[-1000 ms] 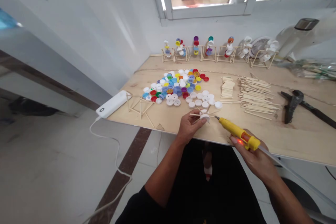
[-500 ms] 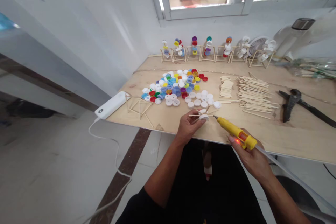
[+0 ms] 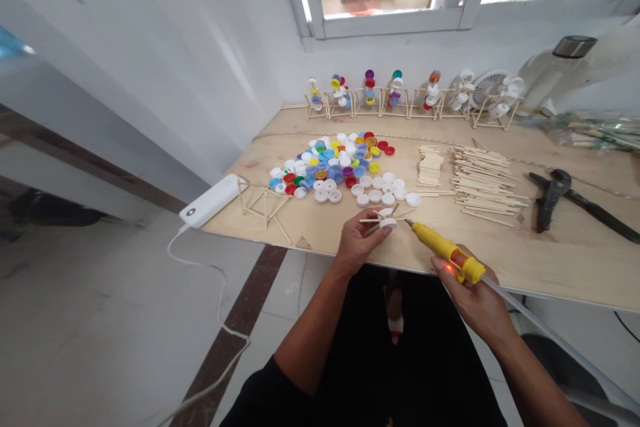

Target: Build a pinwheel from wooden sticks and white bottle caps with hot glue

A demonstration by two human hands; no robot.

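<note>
Near the table's front edge, my left hand (image 3: 359, 240) is closed on a small assembly of white bottle caps and wooden sticks (image 3: 388, 221), with sticks poking out to several sides. My right hand (image 3: 473, 297) grips a yellow hot glue gun (image 3: 447, 252), whose indicator glows red and from whose back a long clear glue stick (image 3: 530, 315) extends. The gun's dark nozzle points left, close to the end of a stick on the assembly; whether it touches I cannot tell. Just beyond my left hand lies a group of white caps (image 3: 383, 190).
Mixed coloured caps (image 3: 330, 163) cover the table's middle. To the right are short sticks (image 3: 429, 167), longer sticks (image 3: 485, 180) and a black-handled cutter (image 3: 553, 200). A stick frame (image 3: 265, 205) and white power bank (image 3: 213, 200) sit left. Cap wheels on frames (image 3: 370, 97) line the wall.
Almost nothing differs. The view has shifted very slightly, and the glue gun sits marginally further left; both hands keep their hold.
</note>
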